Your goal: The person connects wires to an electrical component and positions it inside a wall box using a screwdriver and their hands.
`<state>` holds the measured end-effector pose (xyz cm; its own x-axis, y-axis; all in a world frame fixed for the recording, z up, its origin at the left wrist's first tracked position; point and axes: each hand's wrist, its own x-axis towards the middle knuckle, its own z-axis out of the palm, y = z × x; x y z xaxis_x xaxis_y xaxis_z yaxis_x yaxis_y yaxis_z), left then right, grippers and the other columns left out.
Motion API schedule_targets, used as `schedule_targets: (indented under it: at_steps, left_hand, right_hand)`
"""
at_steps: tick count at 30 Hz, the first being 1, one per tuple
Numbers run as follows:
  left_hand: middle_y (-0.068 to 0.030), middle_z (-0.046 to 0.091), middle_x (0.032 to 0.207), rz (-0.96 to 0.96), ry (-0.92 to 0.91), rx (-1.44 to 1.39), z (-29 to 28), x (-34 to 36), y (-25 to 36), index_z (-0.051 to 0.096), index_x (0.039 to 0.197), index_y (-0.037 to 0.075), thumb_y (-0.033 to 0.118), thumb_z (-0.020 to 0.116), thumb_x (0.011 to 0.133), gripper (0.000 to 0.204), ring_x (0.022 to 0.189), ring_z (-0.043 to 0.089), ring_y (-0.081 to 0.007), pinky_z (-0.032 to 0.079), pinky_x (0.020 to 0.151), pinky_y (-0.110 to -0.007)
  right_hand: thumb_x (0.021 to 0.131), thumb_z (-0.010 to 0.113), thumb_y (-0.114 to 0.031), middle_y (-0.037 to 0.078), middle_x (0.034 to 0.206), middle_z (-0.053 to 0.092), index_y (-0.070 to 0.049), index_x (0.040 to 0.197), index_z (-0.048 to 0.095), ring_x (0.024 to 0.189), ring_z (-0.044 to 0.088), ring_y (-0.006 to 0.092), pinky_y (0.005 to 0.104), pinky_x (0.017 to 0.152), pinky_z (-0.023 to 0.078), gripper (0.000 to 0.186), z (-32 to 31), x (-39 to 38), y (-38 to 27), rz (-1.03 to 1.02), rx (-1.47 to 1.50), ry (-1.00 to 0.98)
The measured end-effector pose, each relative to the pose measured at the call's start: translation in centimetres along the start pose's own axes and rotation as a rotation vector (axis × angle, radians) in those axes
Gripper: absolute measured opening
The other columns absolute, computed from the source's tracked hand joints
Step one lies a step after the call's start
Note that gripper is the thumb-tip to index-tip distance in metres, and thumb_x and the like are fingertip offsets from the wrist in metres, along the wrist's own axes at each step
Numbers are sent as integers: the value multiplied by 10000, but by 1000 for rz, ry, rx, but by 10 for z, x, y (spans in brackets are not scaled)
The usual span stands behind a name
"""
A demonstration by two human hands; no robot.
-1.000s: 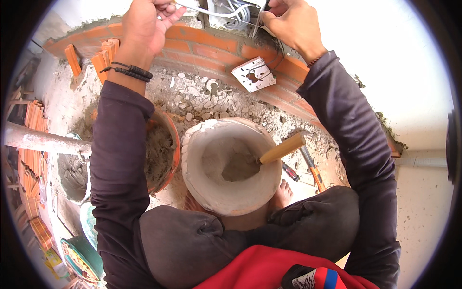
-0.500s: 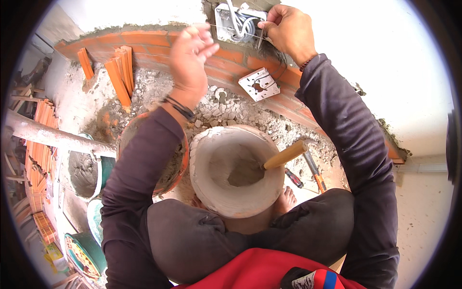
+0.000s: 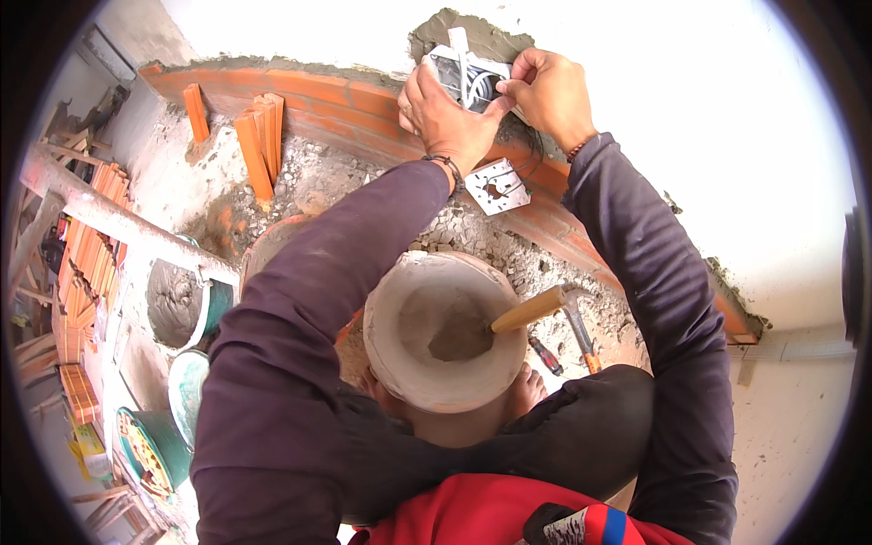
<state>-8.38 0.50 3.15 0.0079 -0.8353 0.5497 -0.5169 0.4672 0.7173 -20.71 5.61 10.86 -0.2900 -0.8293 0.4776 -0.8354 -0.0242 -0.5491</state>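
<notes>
Both hands up at the wall. Left hand (image 3: 445, 118) closed on the left side of a metal electrical box (image 3: 468, 77), fingers wrapped over its edge; right hand (image 3: 549, 91) pinches the box's right edge w/ thumb and fingertips. Box sits in a rough recess of wet grey mortar (image 3: 472, 36) cut into the white wall, just above the brick course (image 3: 345, 100); pale conduit/wires show inside it.

Risks, as I judge them: mortar looks fresh, so uneven push from either hand could tilt the box or sink it too deep; letting go early could let it sag out. Wires may get pinched behind it.

Below: a loose cover plate (image 3: 497, 186) leans on the bricks, could get knocked off. Mortar bucket (image 3: 445, 331) w/ wooden-handled tool (image 3: 531, 311) sits between the knees, hammer (image 3: 577, 322) and screwdriver (image 3: 545, 356) on rubble beside it, so easy to kick.
</notes>
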Motion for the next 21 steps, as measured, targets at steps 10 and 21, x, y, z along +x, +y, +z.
schedule_targets:
  at_steps: [10, 21]
  left_hand:
    - [-132, 583, 1289, -8, 232, -213, 21, 0, -8, 528, 1374, 67, 393, 1022, 476, 1075, 1340, 408, -349, 247, 1136, -553]
    - [-114, 600, 1254, 66, 361, -246, 29, -2, -17, 565, 1346, 50, 392, 918, 584, 907, 1309, 431, -361, 242, 1109, -578]
  right_hand:
    - [776, 850, -170, 153, 678, 696, -41, 756, 692, 651, 692, 305, 410, 640, 545, 205, -5, 9, -6, -90, -108, 31]
    - [769, 858, -209, 85, 865, 669, -74, 1019, 713, 802, 681, 272, 413, 718, 546, 318, -4, -17, -43, -380, -313, -129]
